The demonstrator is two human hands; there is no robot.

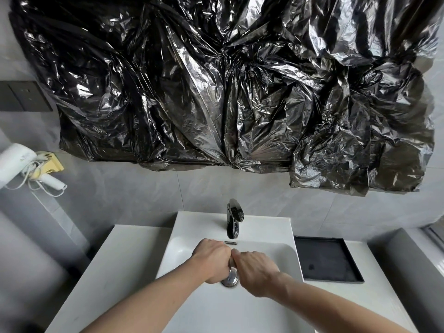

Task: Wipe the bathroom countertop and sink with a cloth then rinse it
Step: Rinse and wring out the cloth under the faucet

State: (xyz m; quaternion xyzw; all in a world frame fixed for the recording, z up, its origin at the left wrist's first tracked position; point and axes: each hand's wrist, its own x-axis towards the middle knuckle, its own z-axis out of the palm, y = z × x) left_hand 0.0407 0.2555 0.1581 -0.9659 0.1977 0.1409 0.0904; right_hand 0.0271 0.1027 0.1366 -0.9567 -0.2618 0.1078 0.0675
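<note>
Both forearms enter from the bottom edge and meet at lower centre over the sink. Left hand and right hand are fisted, knuckles up, touching, gripping a barely visible grey cloth above the drain, below the faucet.

we see crinkled black plastic sheeting at twelve o'clock, a white hair dryer at nine, a dark wall switch above it, a black tray at four.
</note>
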